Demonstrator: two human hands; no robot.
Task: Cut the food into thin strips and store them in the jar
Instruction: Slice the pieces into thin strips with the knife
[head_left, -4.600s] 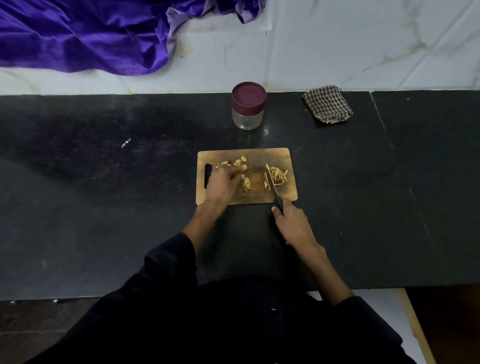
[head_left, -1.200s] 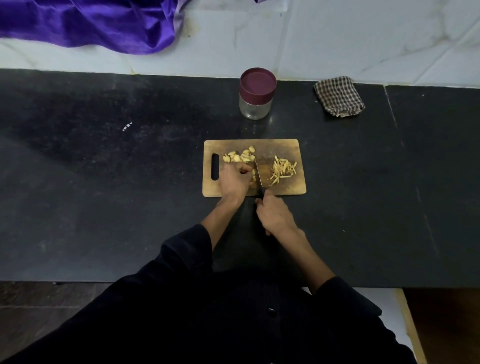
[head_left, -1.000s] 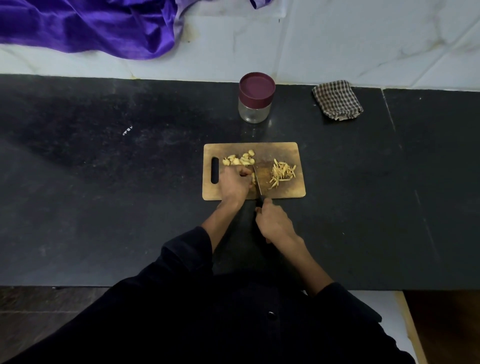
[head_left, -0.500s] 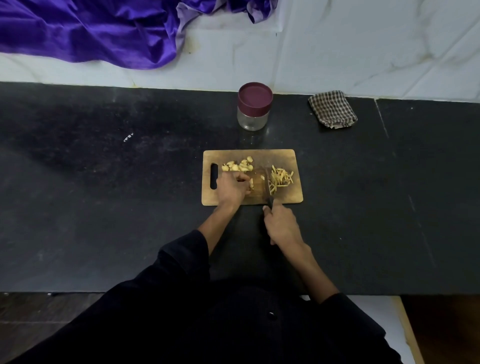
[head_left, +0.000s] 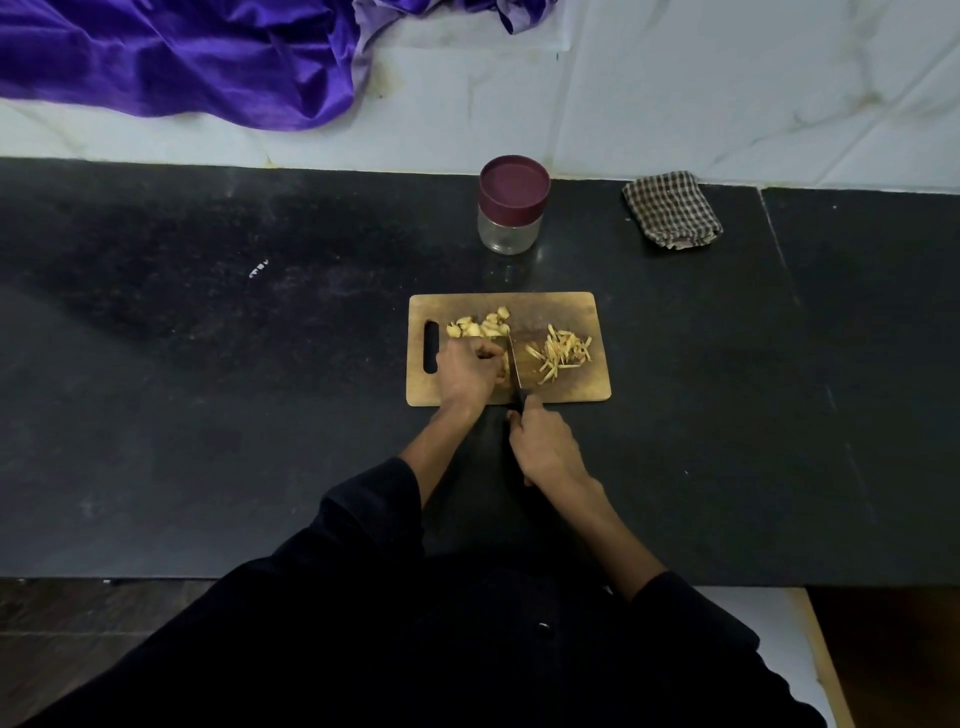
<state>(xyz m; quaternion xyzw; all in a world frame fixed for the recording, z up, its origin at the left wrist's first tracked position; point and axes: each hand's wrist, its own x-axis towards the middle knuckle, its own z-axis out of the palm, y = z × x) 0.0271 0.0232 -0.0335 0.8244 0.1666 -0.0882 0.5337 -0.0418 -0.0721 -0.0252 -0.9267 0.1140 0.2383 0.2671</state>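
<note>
On the rectangular wooden cutting board (head_left: 571, 306), the left hand (head_left: 465, 371) curls its fingers over a pale food piece, seemingly pinning it down. Uncut pale chunks (head_left: 480, 327) lie just beyond. The right hand (head_left: 545, 447) grips a black-handled knife (head_left: 515, 366); thin yellow strips (head_left: 558, 353) lie rightward. The maroon-lidded glass jar (head_left: 511, 205) stands behind, closed, no label readable.

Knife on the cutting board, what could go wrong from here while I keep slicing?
The knife blade runs right beside the left hand fingers pinning the piece, so a slip could nick them. The cut strips lie near the cutting board edge and could scatter. The jar is still lidded, so transfer needs a free hand.
</note>
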